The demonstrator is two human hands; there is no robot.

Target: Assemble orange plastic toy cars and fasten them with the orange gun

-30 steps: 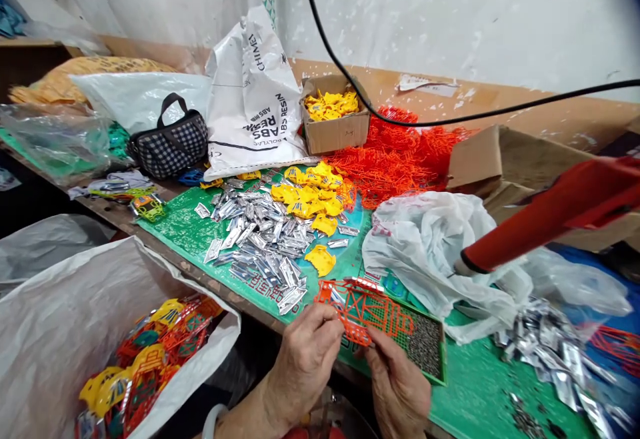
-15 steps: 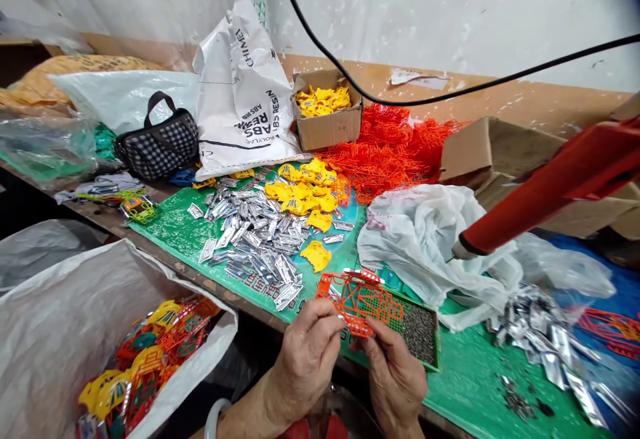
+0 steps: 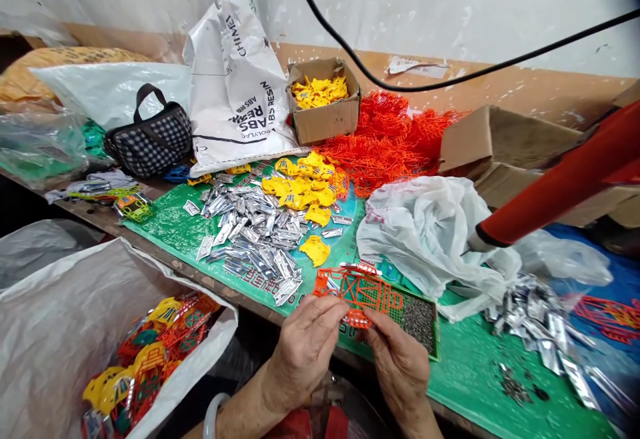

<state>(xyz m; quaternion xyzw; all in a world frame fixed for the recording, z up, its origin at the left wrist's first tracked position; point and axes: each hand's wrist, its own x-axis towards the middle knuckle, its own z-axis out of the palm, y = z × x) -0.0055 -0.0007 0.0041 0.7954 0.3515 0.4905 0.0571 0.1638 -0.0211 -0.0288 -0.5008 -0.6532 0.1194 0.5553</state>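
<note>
L hand (image 3: pixel 307 346) & R hand (image 3: pixel 403 362) pinch orange frame (image 3: pixel 358 320) by tray (image 3: pixel 437 342) — loose grip could drop it, scattering tiny dark pcs (image 3: pixel 417 322).

White upper wall (image 3: pixel 450 6) | orange-tan lower band (image 3: pixel 530 96) | brown-edged worktable (image 3: pixel 200 279)

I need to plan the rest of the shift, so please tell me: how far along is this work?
Looks done: orange-and-yellow pieces in the white sack. In hand: an orange frame, between left hand and right hand. Apparently left: loose yellow parts, silver pieces and the orange heap, plus boxed yellow parts. Much probably remains; the exact share is unclear.
</note>
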